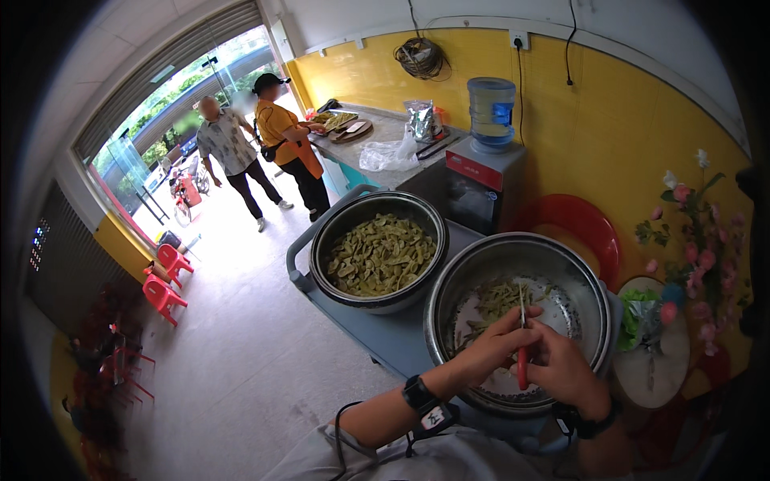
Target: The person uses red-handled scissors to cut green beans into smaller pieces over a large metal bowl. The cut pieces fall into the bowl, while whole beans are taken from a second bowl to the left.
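Observation:
Over a wide metal pot my two hands are close together. My right hand is shut on a pair of scissors with red handles, their blades pointing away from me. My left hand reaches in beside the blades, fingers bent near the tips of my right hand; whether it pinches a pod is hidden. Inside this pot lie thin greenish trimmings and dark bits in whitish liquid or on a pale bottom. The second metal pot, to the left, holds many green bean pods.
Both pots stand on a grey cart. Behind are a water dispenser, a red basin and a counter with plastic bags. Pink flowers and a round stool are at right. Two people stand near the doorway.

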{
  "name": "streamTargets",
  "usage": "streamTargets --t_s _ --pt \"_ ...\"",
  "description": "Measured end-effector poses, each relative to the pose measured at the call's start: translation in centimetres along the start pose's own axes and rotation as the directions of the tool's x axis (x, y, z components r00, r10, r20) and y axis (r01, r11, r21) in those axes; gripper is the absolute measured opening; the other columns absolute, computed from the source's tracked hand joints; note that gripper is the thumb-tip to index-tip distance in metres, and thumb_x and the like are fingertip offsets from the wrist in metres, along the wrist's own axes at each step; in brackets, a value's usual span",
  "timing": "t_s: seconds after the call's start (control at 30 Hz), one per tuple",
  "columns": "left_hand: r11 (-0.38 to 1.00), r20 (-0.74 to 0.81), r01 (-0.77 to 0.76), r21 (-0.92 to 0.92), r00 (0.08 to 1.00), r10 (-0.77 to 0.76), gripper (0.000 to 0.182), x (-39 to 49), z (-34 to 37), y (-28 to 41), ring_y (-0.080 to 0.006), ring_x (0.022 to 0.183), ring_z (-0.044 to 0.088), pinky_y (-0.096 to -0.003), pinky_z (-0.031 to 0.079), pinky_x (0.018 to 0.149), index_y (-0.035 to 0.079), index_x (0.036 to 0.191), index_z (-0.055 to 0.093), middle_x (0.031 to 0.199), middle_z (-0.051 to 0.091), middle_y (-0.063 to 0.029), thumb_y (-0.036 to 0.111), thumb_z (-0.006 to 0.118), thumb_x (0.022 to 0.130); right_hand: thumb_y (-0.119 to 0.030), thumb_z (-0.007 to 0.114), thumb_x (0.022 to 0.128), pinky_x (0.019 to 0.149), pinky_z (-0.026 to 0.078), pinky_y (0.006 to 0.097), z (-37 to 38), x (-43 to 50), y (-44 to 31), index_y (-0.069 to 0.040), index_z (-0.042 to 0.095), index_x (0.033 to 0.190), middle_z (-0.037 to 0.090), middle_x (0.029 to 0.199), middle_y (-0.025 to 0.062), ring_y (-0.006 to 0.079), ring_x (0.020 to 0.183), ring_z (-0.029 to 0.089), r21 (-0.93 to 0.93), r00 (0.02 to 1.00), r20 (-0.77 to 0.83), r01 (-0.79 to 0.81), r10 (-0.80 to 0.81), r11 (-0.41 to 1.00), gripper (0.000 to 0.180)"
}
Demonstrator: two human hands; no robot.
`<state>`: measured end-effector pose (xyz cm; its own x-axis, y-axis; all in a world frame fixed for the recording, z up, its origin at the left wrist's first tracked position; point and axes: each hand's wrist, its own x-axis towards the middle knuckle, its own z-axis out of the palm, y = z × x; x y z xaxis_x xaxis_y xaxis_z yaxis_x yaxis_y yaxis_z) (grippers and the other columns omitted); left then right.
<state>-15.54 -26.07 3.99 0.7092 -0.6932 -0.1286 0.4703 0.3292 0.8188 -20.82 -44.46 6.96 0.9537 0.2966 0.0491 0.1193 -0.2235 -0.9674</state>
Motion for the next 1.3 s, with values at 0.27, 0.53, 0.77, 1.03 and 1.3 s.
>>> streamTargets --t_s 0.27,0.53,0.77,1.03,1.3 --pt "0.98 -0.197 -0.201 -0.001 0.96 0.197 0.061 -8.2 -6.1 3.7 -0.0339 0.111 0.074 -0.0475 0.064 0.089 0.008 0.158 0.035 0.133 0.068 -0.0219 0.031 0.059 0.106 -0.004 0.082 0.087 0.07 0.056 0.0241 -0.2 -5.3 -2.0 0.009 0.056 0.144 0.074 0.101 0.0109 0.0089 0.079 0.07 0.049 0.986 -0.094 -0.137 0.141 0.989 0.064" --pt "0.926 -0.53 -0.371 0.073 0.772 0.351 0.049 -14.6 -16.5 9.1 -0.0332 0.106 0.074 -0.0498 0.064 0.083 0.008 0.143 0.05 0.12 0.073 -0.0197 0.036 0.06 0.104 -0.004 0.084 0.086 0.071 0.057 0.0268 1.1 -12.8 -0.9 0.008 0.063 0.137 0.076 0.099 0.009 0.0094 0.079 0.071 0.038 0.933 -0.19 -0.304 0.305 0.952 0.057" --pt "0.987 -0.362 -0.047 0.156 0.927 0.101 0.052 -15.4 -17.1 6.8 -0.03 0.106 0.074 -0.0428 0.062 0.085 0.002 0.147 0.051 0.117 0.075 -0.0167 0.034 0.058 0.106 -0.013 0.088 0.087 0.075 0.058 0.0267 6.2 -12.3 -2.0 0.005 0.064 0.14 0.078 0.101 0.0086 0.0109 0.086 0.073 0.019 0.911 0.072 -0.408 0.405 0.913 0.061" --pt "0.681 -0.311 0.269 0.681 0.948 -0.063 0.053 -14.8 -20.2 3.4 -0.0175 0.088 0.072 -0.0332 0.058 0.077 -0.006 0.14 0.056 0.1 0.074 -0.0116 0.031 0.066 0.103 -0.018 0.087 0.09 0.075 0.058 0.0282 11.8 -10.5 -1.1 0.002 0.064 0.14 0.078 0.1 0.0092 0.0129 0.083 0.072 -0.01 0.893 0.14 -0.431 0.428 0.902 0.059" --pt "0.155 -0.363 0.334 0.93 0.9 0.239 0.062 -10.6 -24.9 -4.1 -0.0512 0.113 0.063 -0.0558 0.052 0.096 -0.011 0.132 0.053 0.123 0.064 -0.0341 0.039 0.071 0.099 -0.019 0.081 0.095 0.075 0.056 0.0303 15.7 -9.9 -0.6 0.0 0.067 0.136 0.078 0.097 0.0093 0.0167 0.081 0.073 -0.054 0.872 0.083 -0.479 0.482 0.876 0.047"
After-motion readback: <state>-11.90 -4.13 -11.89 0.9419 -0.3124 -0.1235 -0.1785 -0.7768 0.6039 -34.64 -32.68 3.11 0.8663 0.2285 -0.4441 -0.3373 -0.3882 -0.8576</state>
